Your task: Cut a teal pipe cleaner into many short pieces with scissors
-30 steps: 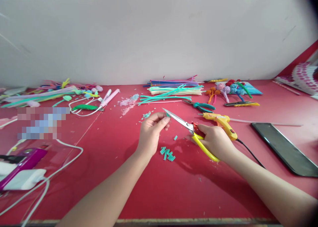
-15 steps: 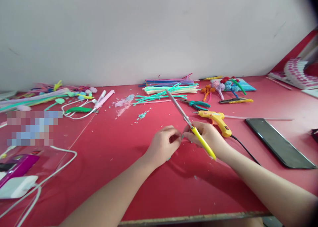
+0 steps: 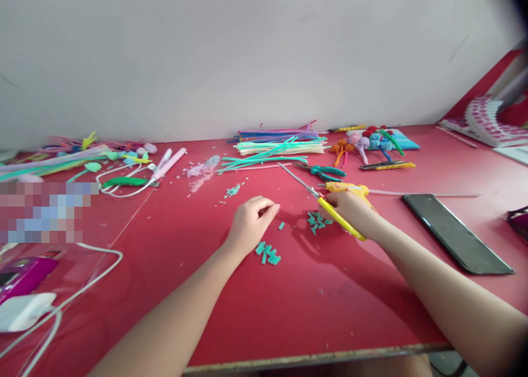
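Observation:
My right hand [image 3: 355, 211] is wrapped around a pair of scissors with yellow handles [image 3: 340, 219], the blades pointing up and to the left, away from me. Left of it, my left hand [image 3: 248, 223] hovers over the table with thumb and fingertips pinched together; whatever they may hold is too small to make out. Just below that hand lies a cluster of short teal pipe-cleaner pieces [image 3: 269, 254]. A second teal heap [image 3: 317, 222] sits beneath the scissors, and one single piece [image 3: 281, 226] rests between the two groups.
Behind my hands are bundled pipe cleaners [image 3: 280, 148], teal-handled pliers [image 3: 325, 172] and a yellow glue gun [image 3: 344, 188]. A phone [image 3: 456, 231] lies at right. To the left are a pink styling iron [image 3: 169, 165], white cables [image 3: 105, 250] and fuzz scraps [image 3: 202, 171].
My hands have moved apart, the left one leftward and the right one slightly right and away with the scissors. The teal pieces beneath them have come into view.

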`<state>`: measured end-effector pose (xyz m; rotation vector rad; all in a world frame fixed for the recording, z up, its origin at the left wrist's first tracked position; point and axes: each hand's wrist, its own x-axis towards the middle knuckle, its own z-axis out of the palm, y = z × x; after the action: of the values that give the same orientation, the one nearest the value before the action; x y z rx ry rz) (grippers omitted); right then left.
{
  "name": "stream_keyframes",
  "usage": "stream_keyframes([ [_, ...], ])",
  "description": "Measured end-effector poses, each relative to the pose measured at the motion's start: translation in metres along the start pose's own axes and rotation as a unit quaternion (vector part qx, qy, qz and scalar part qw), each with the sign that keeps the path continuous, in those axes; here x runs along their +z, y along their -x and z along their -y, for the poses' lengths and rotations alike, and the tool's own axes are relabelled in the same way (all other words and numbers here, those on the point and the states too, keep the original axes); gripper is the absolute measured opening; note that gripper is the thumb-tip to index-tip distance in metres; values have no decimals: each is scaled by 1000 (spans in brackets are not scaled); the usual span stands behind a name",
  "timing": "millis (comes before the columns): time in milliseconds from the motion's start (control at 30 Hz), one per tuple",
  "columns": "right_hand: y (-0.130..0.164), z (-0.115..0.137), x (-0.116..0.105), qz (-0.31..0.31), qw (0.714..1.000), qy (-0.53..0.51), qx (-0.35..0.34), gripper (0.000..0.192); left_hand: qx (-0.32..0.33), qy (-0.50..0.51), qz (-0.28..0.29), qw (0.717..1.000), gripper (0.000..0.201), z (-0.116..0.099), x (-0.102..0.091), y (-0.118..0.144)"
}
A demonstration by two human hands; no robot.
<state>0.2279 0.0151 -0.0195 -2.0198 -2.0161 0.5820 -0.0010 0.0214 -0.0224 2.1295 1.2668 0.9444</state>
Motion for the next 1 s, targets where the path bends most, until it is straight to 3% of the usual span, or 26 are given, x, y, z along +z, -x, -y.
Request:
stream_keyframes([
  [100,-2,-1,1,-27,999,29,-2,28,-12,3,10,1000,14,7,1,-2],
  [200,1,1,1,-72,997,21,-6,29,3,-13,58,998,11,8,3,-1],
  [300,5,4,0,-101,995,-3,-17,28,25,-70,98,992,7,3,6,3],
  [433,12,12,0,-118,992,8,-34,24,51,-137,104,984,8,-2,10,7],
  [600,21,25,2,-84,994,-53,-44,20,14,-79,89,993,8,-8,10,6],
  [767,31,37,10,44,973,-211,-84,20,-46,82,124,988,11,-21,10,10],
  [1000,32,40,13,56,965,-251,-55,13,-60,144,128,979,13,-30,12,14],
])
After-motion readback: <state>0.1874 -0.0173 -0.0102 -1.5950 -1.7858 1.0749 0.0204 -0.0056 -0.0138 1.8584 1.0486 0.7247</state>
